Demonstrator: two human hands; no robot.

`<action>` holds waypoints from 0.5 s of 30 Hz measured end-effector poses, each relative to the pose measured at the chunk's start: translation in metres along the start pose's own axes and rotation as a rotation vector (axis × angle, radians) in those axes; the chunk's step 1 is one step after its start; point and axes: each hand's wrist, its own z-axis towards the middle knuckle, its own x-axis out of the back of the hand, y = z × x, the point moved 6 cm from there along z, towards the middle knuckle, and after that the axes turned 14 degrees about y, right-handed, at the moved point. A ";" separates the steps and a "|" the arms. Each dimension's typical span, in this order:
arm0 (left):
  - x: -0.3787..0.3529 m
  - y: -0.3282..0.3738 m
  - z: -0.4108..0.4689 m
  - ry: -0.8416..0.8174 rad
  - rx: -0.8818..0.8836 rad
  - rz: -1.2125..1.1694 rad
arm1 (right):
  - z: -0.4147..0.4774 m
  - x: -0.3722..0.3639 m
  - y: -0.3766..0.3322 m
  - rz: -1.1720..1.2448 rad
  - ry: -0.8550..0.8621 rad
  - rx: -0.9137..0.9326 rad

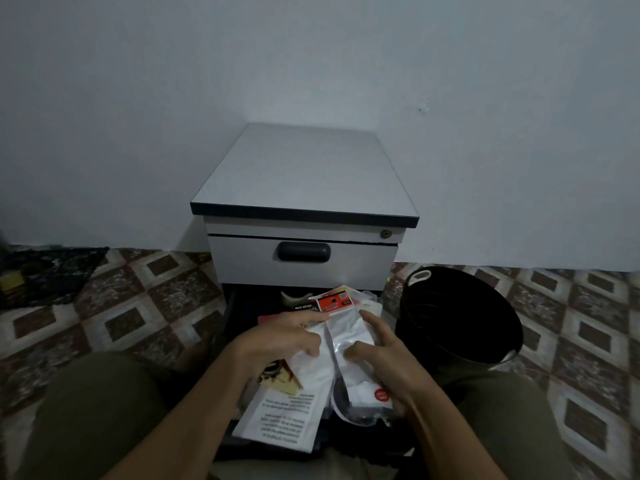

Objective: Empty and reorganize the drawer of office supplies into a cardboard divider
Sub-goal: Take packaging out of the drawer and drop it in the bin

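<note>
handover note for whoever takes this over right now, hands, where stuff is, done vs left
Left grip: holds the white packet over the open lower drawer.
Right grip: holds the red-topped packet beside it.
Things: more packets and a printed sheet lie in the drawer. A black bin stands to its right. The upper drawer is shut. No cardboard divider is in view.
Done: lower drawer pulled open.
Left: empty the drawer and sort everything into the divider.
</note>
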 end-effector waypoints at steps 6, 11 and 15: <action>-0.034 0.053 -0.001 -0.058 -0.081 0.056 | 0.004 0.044 -0.022 0.062 0.092 0.019; -0.073 0.106 0.008 -0.146 -0.147 0.116 | 0.014 0.090 -0.052 0.091 0.181 0.047; -0.104 0.142 0.027 -0.186 -0.195 0.137 | 0.031 0.125 -0.075 0.063 0.231 0.058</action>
